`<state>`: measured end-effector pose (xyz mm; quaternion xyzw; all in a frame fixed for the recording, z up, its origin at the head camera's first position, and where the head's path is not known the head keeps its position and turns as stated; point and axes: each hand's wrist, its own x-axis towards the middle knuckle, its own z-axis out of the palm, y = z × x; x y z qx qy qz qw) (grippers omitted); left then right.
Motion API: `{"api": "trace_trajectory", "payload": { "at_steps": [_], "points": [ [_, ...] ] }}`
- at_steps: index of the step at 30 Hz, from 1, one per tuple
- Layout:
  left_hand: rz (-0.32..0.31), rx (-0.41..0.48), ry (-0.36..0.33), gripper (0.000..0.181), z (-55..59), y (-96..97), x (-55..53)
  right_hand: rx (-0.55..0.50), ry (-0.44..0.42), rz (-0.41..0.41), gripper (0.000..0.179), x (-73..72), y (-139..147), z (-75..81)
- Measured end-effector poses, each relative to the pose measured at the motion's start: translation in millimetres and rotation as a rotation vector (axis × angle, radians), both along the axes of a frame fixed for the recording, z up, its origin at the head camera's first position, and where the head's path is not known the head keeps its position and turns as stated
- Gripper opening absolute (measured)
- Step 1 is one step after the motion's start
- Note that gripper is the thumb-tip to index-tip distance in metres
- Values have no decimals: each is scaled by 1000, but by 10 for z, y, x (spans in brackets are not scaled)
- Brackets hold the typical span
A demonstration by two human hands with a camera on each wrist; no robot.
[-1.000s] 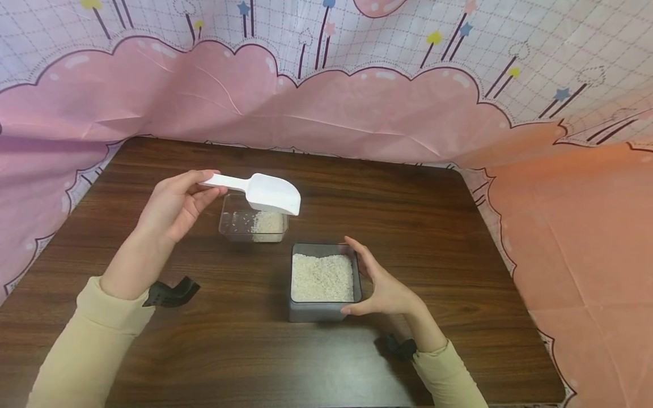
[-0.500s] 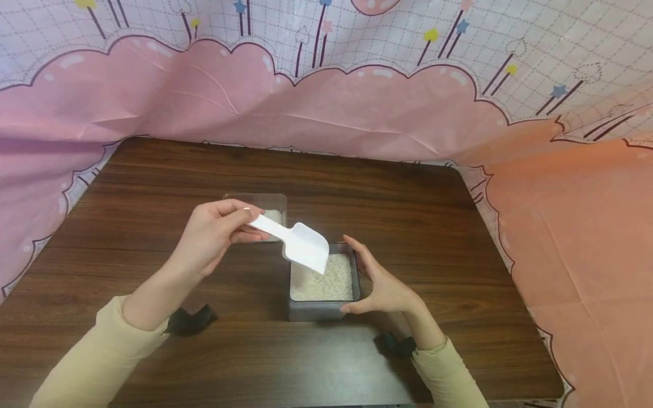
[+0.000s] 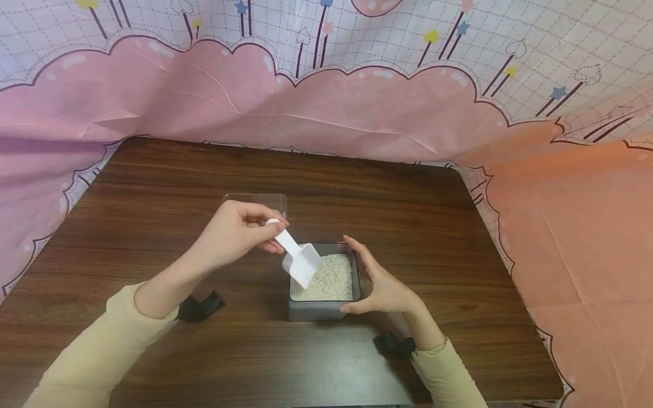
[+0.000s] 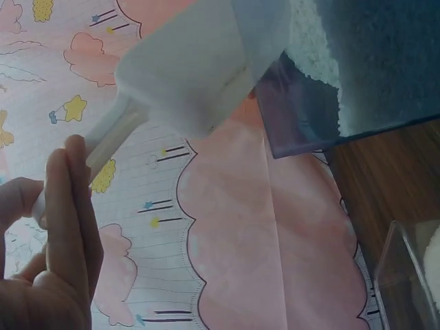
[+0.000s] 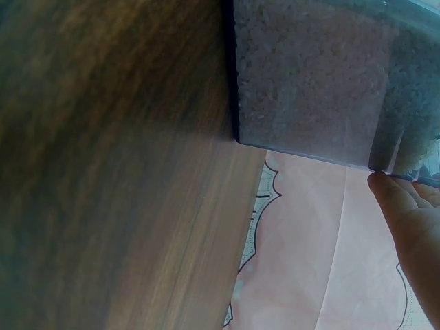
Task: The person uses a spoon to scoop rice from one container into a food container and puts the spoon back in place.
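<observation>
My left hand (image 3: 237, 233) pinches the handle of a white scoop (image 3: 305, 266) between thumb and fingers. The scoop's bowl tilts down over the left side of a square grey see-through container (image 3: 317, 311), just above the pale rice (image 3: 335, 279) in it. In the left wrist view the scoop (image 4: 182, 79) overlaps the container's rim; whether it touches the rice cannot be told. With thumb at the front corner and fingers at the back, my right hand (image 3: 385, 292) holds the container's right side. Rice shows through the wall of the container (image 5: 309, 82) in the right wrist view.
Behind my left hand stands a small clear box (image 3: 257, 198), mostly hidden, with some white grains in it. Everything stands on a dark wooden table (image 3: 433, 226). A printed pink cloth (image 3: 357, 113) hangs along the back and sides.
My left hand has carried the scoop from above the clear box, right and toward me, to over the grey container, and tipped its bowl downward. My right hand has stayed in place.
</observation>
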<state>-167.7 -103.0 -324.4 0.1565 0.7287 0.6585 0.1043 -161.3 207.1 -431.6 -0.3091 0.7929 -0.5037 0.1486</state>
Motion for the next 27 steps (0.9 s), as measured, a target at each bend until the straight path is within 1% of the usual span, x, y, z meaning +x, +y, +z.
{"api": "trace_trajectory", "payload": {
  "at_steps": [4, 8, 11, 15, 19, 22, 27],
  "points": [
    [-30, -45, -18, 20, -103, 9, -31, -1, 3, -6, 123, -1, -3, -5],
    [-39, -71, -29, 18, -202, 34, -14, -8, 10, 3, 122, -3, -9, -4],
    [-36, -64, -43, 18, -258, 63, 8, -8, 13, 3, 123, -5, -7, -3],
    [-14, -24, -93, 18, -348, 104, 22, -1, 13, -5, 123, -4, -5, -3],
    [15, 52, -177, 19, -447, 124, 32, 2, 10, -6, 123, -8, -3, -13],
    [35, 99, -212, 20, -504, 129, 37, -1, 12, -2, 123, -11, 0, -19],
    [20, 165, -277, 22, -607, 133, 59, -5, 13, 6, 123, -10, 0, -14]
  ]
}}
